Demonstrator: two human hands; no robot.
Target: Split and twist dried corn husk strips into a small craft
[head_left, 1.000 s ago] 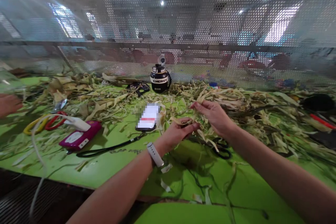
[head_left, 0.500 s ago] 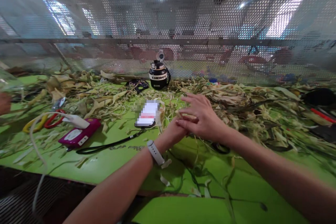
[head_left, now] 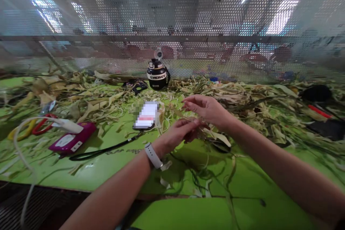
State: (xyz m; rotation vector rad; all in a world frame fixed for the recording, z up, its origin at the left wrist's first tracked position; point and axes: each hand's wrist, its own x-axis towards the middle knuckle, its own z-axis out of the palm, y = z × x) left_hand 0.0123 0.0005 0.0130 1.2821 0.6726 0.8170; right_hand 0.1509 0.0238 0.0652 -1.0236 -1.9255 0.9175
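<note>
My left hand (head_left: pixel 183 130), with a pale watch on the wrist, is closed with thumb and fingers pinched together. Thin pale strips of dried husk (head_left: pixel 221 138) stick out by its fingertips and appear to be gripped there. Just above and to the right is my right hand (head_left: pixel 208 109), its fingers curled towards the thumb; whatever lies between them is too small to make out. Both hands hover over the green table (head_left: pixel 210 214), close together. A phone (head_left: pixel 147 115) with a lit screen lies left of them, its black strap (head_left: pixel 107 151) stretched along the table.
Heaps of dried husk (head_left: pixel 242 97) cover the back of the table. A black bottle (head_left: pixel 157 78) with an open lid stands before a perforated metal screen (head_left: pixel 188 18). On the left are a purple power adapter (head_left: pixel 72 140) with a white plug and cable, and scissors (head_left: pixel 43 124) with red and yellow handles.
My hands have drawn apart: the right hand lifted off the left wrist area, its fingers curling in. My left hand has come out from beneath it. The view has shifted slightly right.
</note>
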